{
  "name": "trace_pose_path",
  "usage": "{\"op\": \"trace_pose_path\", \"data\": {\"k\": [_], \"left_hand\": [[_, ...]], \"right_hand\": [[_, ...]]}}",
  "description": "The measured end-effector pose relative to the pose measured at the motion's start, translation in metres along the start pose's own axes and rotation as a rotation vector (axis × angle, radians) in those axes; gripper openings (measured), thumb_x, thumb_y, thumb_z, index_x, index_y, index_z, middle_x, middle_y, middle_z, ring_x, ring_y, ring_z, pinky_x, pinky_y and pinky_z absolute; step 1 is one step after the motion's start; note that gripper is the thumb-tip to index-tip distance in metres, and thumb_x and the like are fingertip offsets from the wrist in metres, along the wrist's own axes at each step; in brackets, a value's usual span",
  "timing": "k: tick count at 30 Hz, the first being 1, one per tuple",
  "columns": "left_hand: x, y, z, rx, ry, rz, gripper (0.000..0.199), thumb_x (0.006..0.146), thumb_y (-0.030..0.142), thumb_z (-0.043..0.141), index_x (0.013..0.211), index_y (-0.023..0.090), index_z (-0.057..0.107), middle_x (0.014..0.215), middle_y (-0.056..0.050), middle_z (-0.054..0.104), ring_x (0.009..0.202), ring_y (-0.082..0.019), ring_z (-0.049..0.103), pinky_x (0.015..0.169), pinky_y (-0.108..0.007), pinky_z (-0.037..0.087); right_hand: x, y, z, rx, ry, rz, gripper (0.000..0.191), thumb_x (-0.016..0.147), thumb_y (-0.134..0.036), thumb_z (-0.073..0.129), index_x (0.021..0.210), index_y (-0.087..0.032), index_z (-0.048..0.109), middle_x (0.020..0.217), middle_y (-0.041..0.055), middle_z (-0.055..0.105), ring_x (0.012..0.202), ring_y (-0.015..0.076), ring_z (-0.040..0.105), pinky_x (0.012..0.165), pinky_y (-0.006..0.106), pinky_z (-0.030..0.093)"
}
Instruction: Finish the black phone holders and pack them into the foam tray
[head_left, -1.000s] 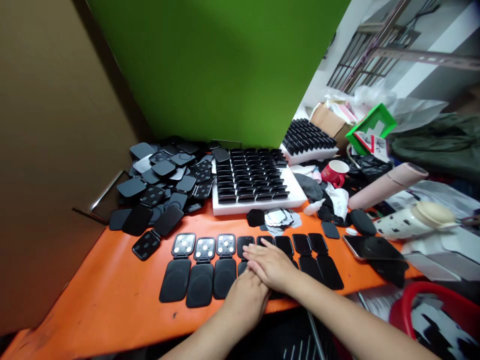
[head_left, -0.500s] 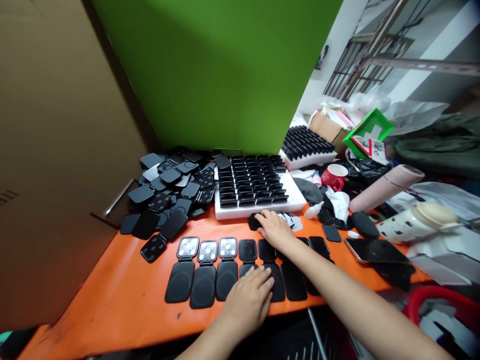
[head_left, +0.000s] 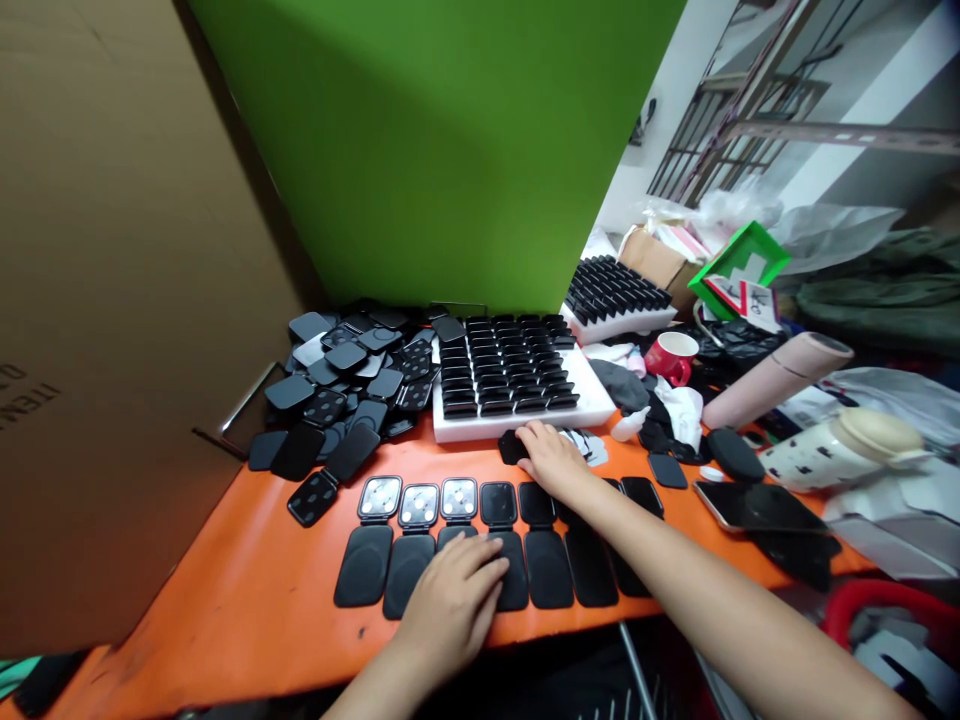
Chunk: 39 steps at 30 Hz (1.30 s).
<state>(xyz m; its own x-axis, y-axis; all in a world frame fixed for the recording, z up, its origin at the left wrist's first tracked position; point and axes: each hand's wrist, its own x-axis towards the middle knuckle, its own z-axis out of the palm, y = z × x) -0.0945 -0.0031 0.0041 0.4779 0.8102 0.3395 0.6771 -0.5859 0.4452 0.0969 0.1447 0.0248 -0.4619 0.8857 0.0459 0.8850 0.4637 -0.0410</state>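
A row of hinged black folding panels lies opened out along the table's front. The upper squares of the three leftmost show white discs; the squares farther right are plain black. My left hand rests palm down on the third panel from the left, its fingers stretched out and partly covering it. Beyond the row, my right hand has its bent fingertips on a thin black piece. Beside that hand are pale grey cut-out sheets, partly hidden by it.
A heap of black panels lies at the left beside a cardboard box. A white foam tray holds upright black pieces, with another tray behind. At the right are a red mug, bottles and a phone.
My left hand has slid left along the row, from the fourth panel to the third. My right hand stays at the thin black piece. The view has shifted slightly.
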Motion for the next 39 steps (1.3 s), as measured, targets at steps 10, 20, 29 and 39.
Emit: {"op": "trace_pose_path", "data": {"k": [10,20,29,39], "left_hand": [[-0.015,-0.01,0.003,0.076,-0.013,-0.05,0.03,0.082,0.015,0.046,0.108,0.022,0.058,0.115,-0.007,0.06,0.107,-0.024,0.055,0.093,-0.045,0.045],[-0.015,-0.01,0.005,0.082,-0.016,-0.079,0.029,0.083,0.015,0.045,0.107,0.021,0.059,0.114,-0.006,0.061,0.107,-0.024,0.054,0.092,-0.045,0.045],[-0.016,-0.011,0.008,0.064,-0.007,-0.088,0.03,0.082,0.015,0.046,0.108,0.022,0.058,0.115,-0.006,0.06,0.108,-0.024,0.053,0.093,-0.045,0.044],[-0.011,-0.008,0.005,0.05,-0.01,-0.121,0.03,0.082,0.013,0.044,0.107,0.021,0.058,0.112,-0.006,0.061,0.107,-0.026,0.054,0.093,-0.052,0.04]], "right_hand": [[-0.001,0.002,0.005,-0.007,0.025,0.019,0.031,0.077,-0.026,0.059,0.104,-0.018,0.048,0.104,0.0085,0.049,0.096,0.0231,0.047,0.078,0.034,0.039],[0.003,0.008,0.006,-0.011,0.051,0.01,0.032,0.075,-0.03,0.062,0.102,-0.018,0.049,0.101,0.0093,0.05,0.096,0.0243,0.047,0.079,0.034,0.039],[-0.003,0.008,0.01,0.075,0.092,0.005,0.027,0.078,-0.023,0.058,0.103,-0.016,0.052,0.097,0.0099,0.054,0.093,0.0241,0.05,0.079,0.035,0.04],[-0.002,-0.037,-0.012,0.585,-0.041,-0.098,0.015,0.089,-0.023,0.044,0.086,-0.02,0.058,0.088,0.002,0.06,0.082,0.0138,0.054,0.073,0.024,0.041]]}}
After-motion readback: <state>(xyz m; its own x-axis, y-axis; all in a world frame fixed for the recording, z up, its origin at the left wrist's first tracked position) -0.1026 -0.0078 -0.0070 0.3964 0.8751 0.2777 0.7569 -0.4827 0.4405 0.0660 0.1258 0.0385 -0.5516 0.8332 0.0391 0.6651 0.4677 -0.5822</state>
